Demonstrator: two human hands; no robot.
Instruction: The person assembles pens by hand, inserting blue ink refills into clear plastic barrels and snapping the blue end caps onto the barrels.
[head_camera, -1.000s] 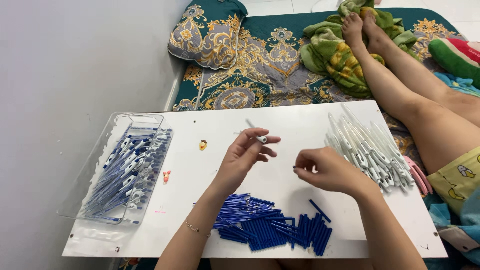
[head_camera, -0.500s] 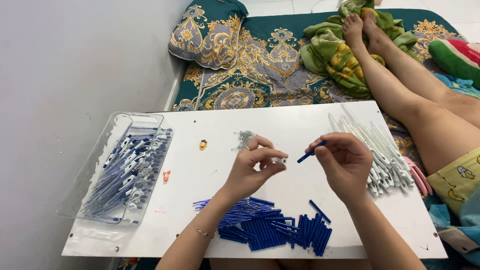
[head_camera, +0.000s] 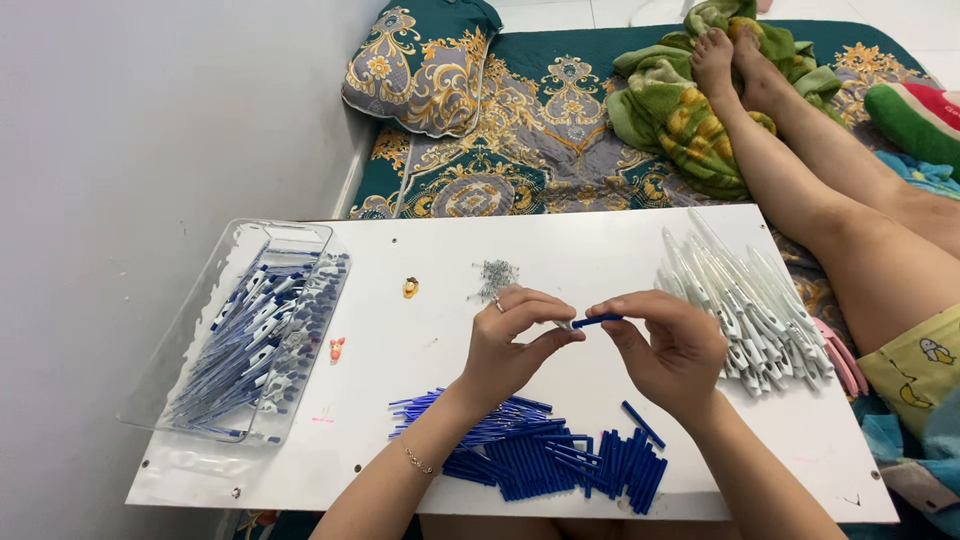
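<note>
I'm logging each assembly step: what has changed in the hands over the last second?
The right hand picked up a short blue tube and brought it to the left hand, whose fingers now pinch a small part at its tip. The tray, blue tube pile and white barrels stayed put.

White board (head_camera: 600, 250) with blue tubes (head_camera: 560, 465), white barrels (head_camera: 745, 310), clear tray (head_camera: 190, 330).
</note>
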